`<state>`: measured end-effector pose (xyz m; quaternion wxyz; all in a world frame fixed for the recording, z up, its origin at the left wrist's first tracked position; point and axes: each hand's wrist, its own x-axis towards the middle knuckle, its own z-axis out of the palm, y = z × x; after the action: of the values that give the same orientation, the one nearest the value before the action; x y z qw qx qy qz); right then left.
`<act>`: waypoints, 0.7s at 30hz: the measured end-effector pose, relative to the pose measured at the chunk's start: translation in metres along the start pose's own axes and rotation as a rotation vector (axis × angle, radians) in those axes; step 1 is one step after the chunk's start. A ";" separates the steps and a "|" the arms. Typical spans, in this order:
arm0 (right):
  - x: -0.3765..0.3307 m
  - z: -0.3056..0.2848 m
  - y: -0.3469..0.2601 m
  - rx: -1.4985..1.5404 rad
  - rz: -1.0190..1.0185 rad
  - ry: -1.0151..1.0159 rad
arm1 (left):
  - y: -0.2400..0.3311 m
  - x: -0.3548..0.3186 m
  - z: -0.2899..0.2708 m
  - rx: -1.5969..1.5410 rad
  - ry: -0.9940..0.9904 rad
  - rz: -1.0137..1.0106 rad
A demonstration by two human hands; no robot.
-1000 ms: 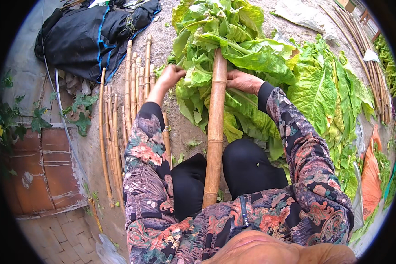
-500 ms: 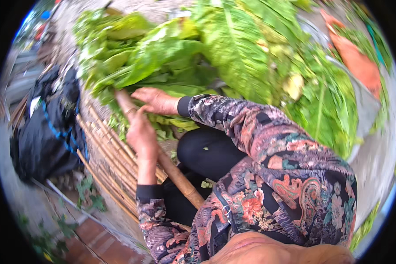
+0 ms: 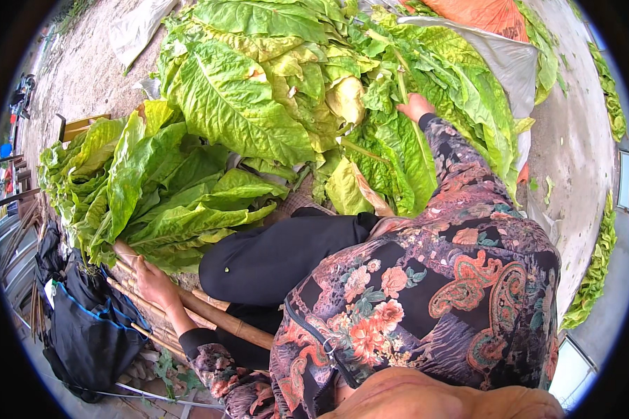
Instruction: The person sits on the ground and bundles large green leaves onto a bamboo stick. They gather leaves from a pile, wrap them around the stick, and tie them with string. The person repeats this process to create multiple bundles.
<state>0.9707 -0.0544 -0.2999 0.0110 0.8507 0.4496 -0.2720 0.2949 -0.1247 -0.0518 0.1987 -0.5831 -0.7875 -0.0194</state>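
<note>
At upper centre of the frame, the right hand is buried among the stems of a large pile of green leaves, fingers curled around a leaf stalk; how tightly they close cannot be told, since leaf blades hide the fingertips. Half a second earlier this hand lay close to the body beside the pole; it has since extended up and to the right into the pile, which indicates that the work has moved on to picking the next leaf. The right arm, in a floral sleeve, is stretched nearly straight away from the body. At lower left, the left hand is wrapped around a thick bamboo pole, palm down, wrist bent, fingers closed over the top of the shaft; it has kept this hold since the earlier views. The pole runs diagonally from the lap toward the left edge, its far end under a second bundle of leaves at centre left. Thinner bamboo sticks lie alongside and below the pole. A dark bag with blue trim sits at lower left, and an orange sheet with a grey sheet beneath it covers leaves at upper right, on bare ground.
</note>
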 end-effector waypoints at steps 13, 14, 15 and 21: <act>-0.007 -0.031 0.067 0.542 -0.200 0.737 | 0.013 0.003 0.009 0.187 0.105 0.157; -0.016 -0.036 0.058 0.469 -0.233 0.752 | 0.016 0.003 0.008 0.195 0.113 0.169; -0.026 -0.045 0.051 0.537 -0.208 0.664 | 0.020 0.000 0.006 0.164 0.089 0.133; -0.021 -0.049 0.048 1.370 -0.214 0.112 | 0.007 -0.005 0.013 0.049 0.082 0.108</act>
<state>1.0200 -0.0860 -0.2591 -0.5784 0.6299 0.2577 -0.4498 0.2991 -0.1231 -0.0670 0.2459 -0.6182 -0.7465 -0.0132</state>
